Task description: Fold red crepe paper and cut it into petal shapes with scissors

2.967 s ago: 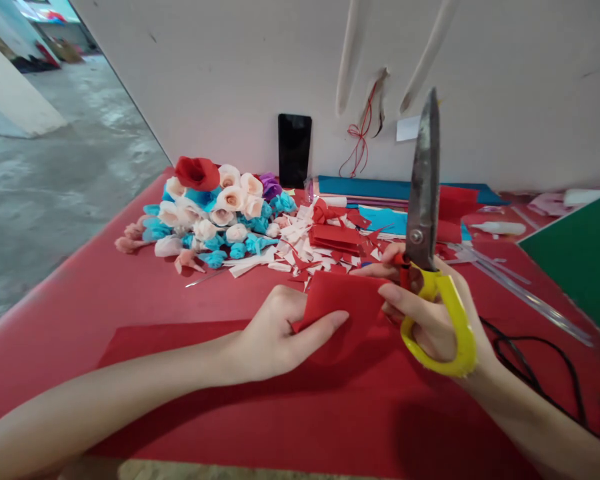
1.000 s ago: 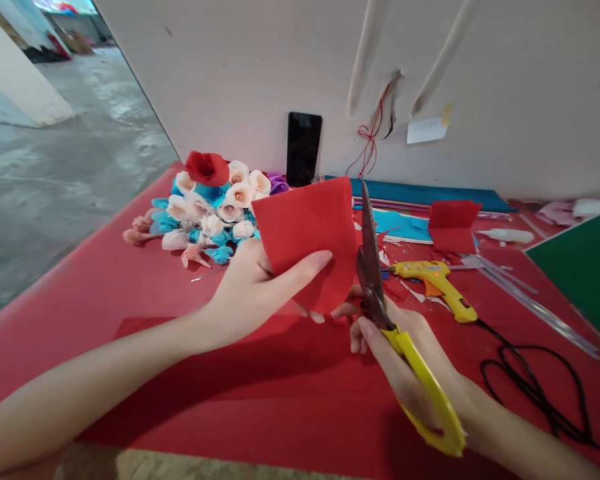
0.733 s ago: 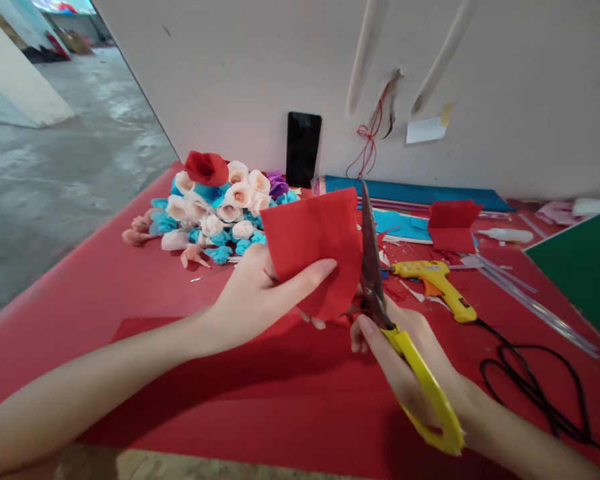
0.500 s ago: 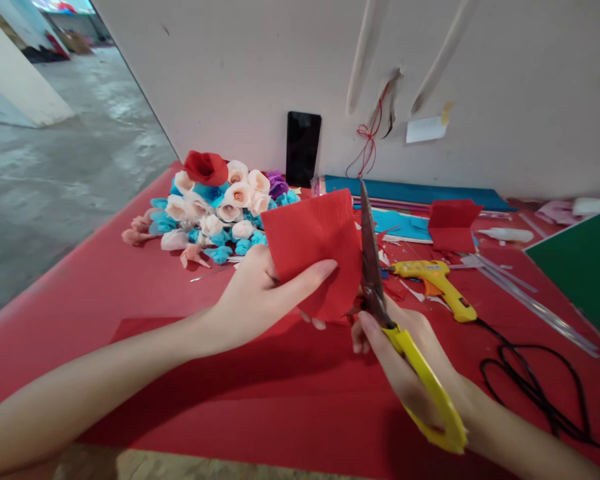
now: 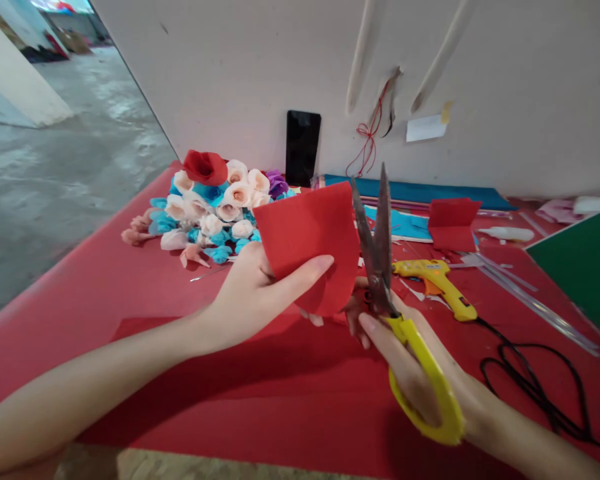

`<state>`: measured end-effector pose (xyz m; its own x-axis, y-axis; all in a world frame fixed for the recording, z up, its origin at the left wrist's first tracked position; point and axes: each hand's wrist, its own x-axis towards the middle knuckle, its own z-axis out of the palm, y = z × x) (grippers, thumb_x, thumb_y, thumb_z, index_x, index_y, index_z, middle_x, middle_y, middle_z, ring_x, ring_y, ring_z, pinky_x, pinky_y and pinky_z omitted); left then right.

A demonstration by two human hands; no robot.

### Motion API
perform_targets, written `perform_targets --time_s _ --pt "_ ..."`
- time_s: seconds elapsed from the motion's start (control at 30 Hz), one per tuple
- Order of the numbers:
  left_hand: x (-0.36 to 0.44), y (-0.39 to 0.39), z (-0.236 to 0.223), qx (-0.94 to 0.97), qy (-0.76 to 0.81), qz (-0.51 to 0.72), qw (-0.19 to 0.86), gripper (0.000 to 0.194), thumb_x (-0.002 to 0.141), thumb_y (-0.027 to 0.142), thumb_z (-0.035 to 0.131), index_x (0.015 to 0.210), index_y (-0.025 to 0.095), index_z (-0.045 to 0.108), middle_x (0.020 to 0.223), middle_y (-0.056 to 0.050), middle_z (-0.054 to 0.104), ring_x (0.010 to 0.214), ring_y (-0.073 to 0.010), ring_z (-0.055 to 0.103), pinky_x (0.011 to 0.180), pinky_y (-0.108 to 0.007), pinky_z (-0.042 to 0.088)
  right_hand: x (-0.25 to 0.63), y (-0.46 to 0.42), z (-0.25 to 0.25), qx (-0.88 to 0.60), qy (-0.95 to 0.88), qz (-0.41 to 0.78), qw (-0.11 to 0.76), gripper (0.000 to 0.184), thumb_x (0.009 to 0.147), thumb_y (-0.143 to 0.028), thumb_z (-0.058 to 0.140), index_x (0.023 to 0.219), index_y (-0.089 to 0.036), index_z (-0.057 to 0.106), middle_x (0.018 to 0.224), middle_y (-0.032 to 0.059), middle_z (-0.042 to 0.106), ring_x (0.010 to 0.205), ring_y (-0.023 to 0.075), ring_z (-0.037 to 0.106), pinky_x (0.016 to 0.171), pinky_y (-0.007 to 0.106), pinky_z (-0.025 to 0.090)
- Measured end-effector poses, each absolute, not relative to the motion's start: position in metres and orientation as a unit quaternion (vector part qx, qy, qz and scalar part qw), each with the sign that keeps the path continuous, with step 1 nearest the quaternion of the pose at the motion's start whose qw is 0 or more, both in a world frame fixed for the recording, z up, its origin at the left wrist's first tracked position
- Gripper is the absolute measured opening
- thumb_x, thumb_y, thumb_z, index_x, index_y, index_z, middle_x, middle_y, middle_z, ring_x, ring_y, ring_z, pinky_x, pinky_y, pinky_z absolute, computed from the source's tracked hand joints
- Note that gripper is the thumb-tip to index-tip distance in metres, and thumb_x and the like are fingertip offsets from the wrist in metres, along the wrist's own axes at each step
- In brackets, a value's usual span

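Note:
Between thumb and fingers, my left hand (image 5: 260,290) pinches a piece of red crepe paper (image 5: 307,230) with a rounded lower right side. My right hand (image 5: 405,353) is wrapped round the yellow handles of a pair of scissors (image 5: 380,270). Their dark blades stand parted and point upward, just right of the paper's edge. Part of the left fingers is hidden behind the paper. The lower paper edge lies close to the right fingertips.
Paper flowers (image 5: 230,200) in white, blue and red are heaped at the back left. A phone (image 5: 303,148) leans on the wall. On the right lie a yellow glue gun (image 5: 433,280) with black cord, clear glue sticks (image 5: 535,303), folded red paper (image 5: 454,223) and a white bottle (image 5: 507,233).
The scissor blades have opened from nearly closed and swung slightly right of the paper. The paper's right edge now looks more rounded. My left hand has shifted slightly left.

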<state>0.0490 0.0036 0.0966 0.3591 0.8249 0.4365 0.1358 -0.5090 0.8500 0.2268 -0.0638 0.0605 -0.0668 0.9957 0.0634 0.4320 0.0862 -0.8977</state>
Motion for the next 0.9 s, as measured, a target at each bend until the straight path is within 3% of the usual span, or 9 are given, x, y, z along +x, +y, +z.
perform_targets --time_s 0.07,0.2,0.63,0.9 --pt "0.048 0.005 0.095 0.723 0.320 0.471 0.391 0.021 0.083 0.018 0.055 0.065 0.015 0.065 0.056 0.007 0.067 0.043 -0.0040 0.060 0.044 -0.008 0.050 0.229 -0.063 0.058 -0.555 -0.657 0.370 0.353 0.024 0.087 -0.024 0.042 0.111 -0.028 0.046 0.078 0.0004 0.057 0.061 0.0130 0.056 0.051 0.025 0.045" --pt "0.047 0.007 0.094 0.705 0.342 0.481 0.393 0.023 0.082 0.020 0.057 0.060 0.014 0.063 0.054 0.004 0.066 0.042 -0.0065 0.060 0.042 -0.012 0.051 0.231 -0.064 0.055 -0.558 -0.658 0.403 0.306 0.020 0.088 -0.025 0.038 0.107 -0.025 0.046 0.063 -0.0024 0.051 0.052 0.0125 0.052 0.048 0.025 0.044" --pt "0.050 0.004 0.094 0.721 0.360 0.446 0.389 0.019 0.082 0.024 0.057 0.066 0.018 0.066 0.054 0.005 0.067 0.043 -0.0076 0.061 0.043 -0.012 0.050 0.223 -0.066 0.069 -0.613 -0.642 0.371 0.273 0.016 0.086 -0.030 0.035 0.087 -0.023 0.050 0.058 -0.0019 0.051 0.046 0.0121 0.049 0.040 0.025 0.040" --pt "0.051 0.003 0.091 0.728 0.359 0.434 0.391 0.020 0.081 0.022 0.057 0.064 0.017 0.066 0.056 0.004 0.068 0.047 -0.0092 0.063 0.046 -0.013 0.053 0.225 -0.066 0.066 -0.614 -0.619 0.403 0.279 0.025 0.089 -0.040 0.032 0.091 -0.023 0.050 0.059 -0.0011 0.051 0.049 0.0131 0.048 0.042 0.026 0.039"
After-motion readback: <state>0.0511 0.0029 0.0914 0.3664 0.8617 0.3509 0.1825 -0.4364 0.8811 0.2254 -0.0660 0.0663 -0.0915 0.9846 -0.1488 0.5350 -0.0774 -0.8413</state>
